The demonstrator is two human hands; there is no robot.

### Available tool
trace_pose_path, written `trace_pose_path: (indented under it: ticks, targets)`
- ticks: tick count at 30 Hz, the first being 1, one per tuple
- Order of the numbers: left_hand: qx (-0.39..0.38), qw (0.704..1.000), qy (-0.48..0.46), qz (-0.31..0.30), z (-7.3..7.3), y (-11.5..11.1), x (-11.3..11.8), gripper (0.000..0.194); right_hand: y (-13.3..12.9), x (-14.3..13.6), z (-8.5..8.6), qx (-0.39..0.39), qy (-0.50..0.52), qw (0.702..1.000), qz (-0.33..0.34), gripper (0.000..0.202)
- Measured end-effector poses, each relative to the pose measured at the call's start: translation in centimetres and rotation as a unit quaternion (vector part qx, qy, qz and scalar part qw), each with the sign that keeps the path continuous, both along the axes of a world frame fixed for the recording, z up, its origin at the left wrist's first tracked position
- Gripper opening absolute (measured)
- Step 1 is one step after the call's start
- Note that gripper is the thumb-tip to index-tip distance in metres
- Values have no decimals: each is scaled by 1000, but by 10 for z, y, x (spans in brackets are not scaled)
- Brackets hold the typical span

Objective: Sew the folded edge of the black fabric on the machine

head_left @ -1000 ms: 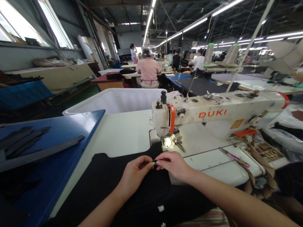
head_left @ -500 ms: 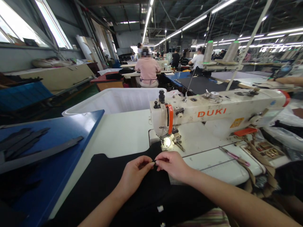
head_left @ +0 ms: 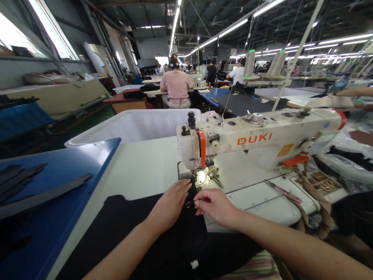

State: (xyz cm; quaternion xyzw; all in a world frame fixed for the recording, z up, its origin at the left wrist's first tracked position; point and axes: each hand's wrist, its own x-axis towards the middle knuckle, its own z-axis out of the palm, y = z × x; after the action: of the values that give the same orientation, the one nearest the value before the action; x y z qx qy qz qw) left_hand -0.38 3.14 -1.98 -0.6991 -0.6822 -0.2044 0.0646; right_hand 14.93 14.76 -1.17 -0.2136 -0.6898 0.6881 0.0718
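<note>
My left hand point(head_left: 170, 204) lies flat on the black fabric point(head_left: 125, 229), its fingers stretched toward the presser foot of the sewing machine point(head_left: 227, 136). Thumb and fingertips of my right hand point(head_left: 214, 206) are pinched together at the fabric's right edge; what they hold is too small to make out. Between the two hands a small gold-coloured ring point(head_left: 188, 204) shows on the fabric. The machine's lit needle plate point(head_left: 200, 177) is just beyond my fingertips. A small white patch point(head_left: 194, 264) shows on the black fabric nearer my body.
Pink-handled tweezers point(head_left: 282, 190) lie on the machine bed, beside a parts tray point(head_left: 323, 182) and tan straps point(head_left: 309, 202). At left, a blue board point(head_left: 72, 202) bears dark strips. A white bin point(head_left: 131, 124) stands behind the table. Co-workers sit farther back.
My hands were pinched together over the fabric. Now my left hand has opened flat and slid forward onto it, uncovering the gold ring. The right stays pinched. The view has shifted slightly.
</note>
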Motion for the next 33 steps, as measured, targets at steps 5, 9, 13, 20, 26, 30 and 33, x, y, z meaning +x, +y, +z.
trace_pose_path:
  ticks: [5, 9, 13, 20, 26, 30, 33]
  targets:
    - [-18, 999, 21, 28, -4, 0, 2, 36, 27, 7, 14, -8, -84, 996, -20, 13]
    - [-33, 998, -15, 50, -3, 0, 4, 38, 38, -9, 19, 7, -123, 992, -15, 17]
    - [-29, 993, -71, 85, -4, -1, 5, 40, 34, -34, 21, 0, -151, 989, -3, 16]
    - [-14, 994, -82, 76, 0, -3, 5, 35, 34, -49, 22, 1, -179, 984, 13, 11]
    - [63, 996, -58, 38, 6, 12, 7, 19, 35, -51, 22, 20, -193, 981, 14, 6]
    - [92, 995, -43, 23, 6, 22, 9, 17, 34, -52, 23, 31, -197, 980, 12, 7]
    - [101, 994, -36, 17, 4, 23, 10, 15, 35, -52, 23, 41, -200, 979, 15, 9]
